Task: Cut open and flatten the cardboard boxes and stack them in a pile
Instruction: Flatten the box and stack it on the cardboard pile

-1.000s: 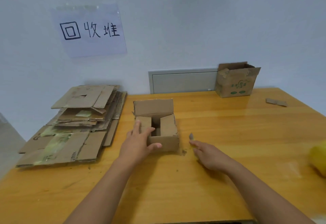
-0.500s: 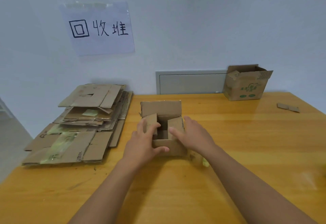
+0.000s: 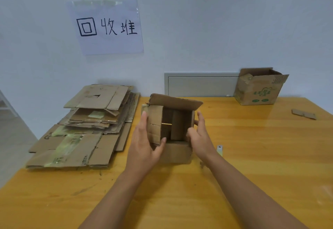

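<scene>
Box [image 3: 177,154]: small brown cardboard box, near the middle of the bench, between both hands; its opening faces the camera, and a gap in its far end shows the bench through it.
Box flaps: top flap [image 3: 175,101] stands up and back; left flap [image 3: 155,124] and right flap hang partly folded inward; near flap lies low toward the person.
Left hand [image 3: 144,144]: clamped on the box's left side, fingers straight up along the outside of the left flap, thumb hooked in over the lower front edge.
Right hand [image 3: 200,136]: clamped on the box's right side, fingers behind the right wall, thumb pressed on the inner face of the right flap.
Pile [image 3: 86,129]: flattened cardboard sheets stacked at the left end of the bench, just beside the box; some carry strips of pale tape; smaller sheets lie on top of wider ones.
Second box [image 3: 259,88]: open, uncut, green print on its front; stands at the far right of the bench against the wall, well apart from the hands.
Scrap [image 3: 303,113]: thin cardboard strip, flat on the bench near the right edge.
Small object [image 3: 220,150]: pale, flat, just right of the right wrist on the bench; too small to identify.
Sign [image 3: 106,27]: white sheet taped to the wall above the pile, handwritten characters in black.
Panel [image 3: 201,85]: white rectangular wall panel behind the bench.
Bench [image 3: 252,156]: yellow-orange wood, glossy.
</scene>
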Demonstrator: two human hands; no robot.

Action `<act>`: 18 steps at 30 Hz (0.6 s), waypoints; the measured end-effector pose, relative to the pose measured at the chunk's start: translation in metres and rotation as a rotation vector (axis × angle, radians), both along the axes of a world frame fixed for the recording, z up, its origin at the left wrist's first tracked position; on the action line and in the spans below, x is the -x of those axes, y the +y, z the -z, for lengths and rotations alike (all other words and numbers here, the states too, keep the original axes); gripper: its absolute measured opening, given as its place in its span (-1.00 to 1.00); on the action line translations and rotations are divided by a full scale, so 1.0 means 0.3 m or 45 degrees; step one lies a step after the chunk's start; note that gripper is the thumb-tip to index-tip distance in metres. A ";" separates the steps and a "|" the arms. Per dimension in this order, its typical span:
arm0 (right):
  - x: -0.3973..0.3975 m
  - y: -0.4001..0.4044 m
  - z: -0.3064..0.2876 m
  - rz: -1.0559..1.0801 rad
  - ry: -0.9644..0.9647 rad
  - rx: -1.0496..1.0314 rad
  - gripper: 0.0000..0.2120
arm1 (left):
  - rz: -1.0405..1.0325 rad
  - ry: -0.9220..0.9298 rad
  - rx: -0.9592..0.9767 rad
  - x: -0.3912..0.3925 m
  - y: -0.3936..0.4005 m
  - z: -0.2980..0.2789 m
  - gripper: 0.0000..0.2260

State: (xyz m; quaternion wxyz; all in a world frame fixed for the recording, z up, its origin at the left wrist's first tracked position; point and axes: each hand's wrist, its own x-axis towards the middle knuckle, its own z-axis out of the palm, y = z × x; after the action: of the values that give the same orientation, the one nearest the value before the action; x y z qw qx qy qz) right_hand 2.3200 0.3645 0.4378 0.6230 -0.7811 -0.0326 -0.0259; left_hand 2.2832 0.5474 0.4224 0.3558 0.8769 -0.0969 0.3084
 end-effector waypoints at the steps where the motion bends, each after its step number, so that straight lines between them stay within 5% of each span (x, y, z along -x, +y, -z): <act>1: 0.007 -0.008 0.006 0.023 0.054 -0.111 -0.31 | 0.009 0.034 0.015 0.000 -0.001 0.002 -0.13; 4: 0.007 -0.044 0.032 0.136 0.172 -0.346 -0.32 | 0.017 0.117 0.008 0.006 -0.002 0.015 -0.28; 10: 0.000 -0.085 0.032 0.156 0.163 -0.364 -0.57 | 0.116 0.206 0.321 0.021 0.027 0.005 -0.41; 14: 0.006 -0.087 0.023 0.056 0.097 -0.333 -0.78 | 0.204 0.294 0.658 0.038 0.036 -0.029 -0.36; 18: 0.007 -0.086 0.006 -0.065 0.049 -0.479 -0.72 | 0.227 0.297 1.148 0.025 0.037 -0.072 -0.22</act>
State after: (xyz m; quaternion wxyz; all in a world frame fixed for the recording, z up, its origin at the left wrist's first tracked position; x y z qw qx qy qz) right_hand 2.3180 0.3388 0.4360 0.7590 -0.6501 -0.0350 -0.0006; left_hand 2.2756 0.5584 0.4438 0.7347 0.6518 0.0124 0.1876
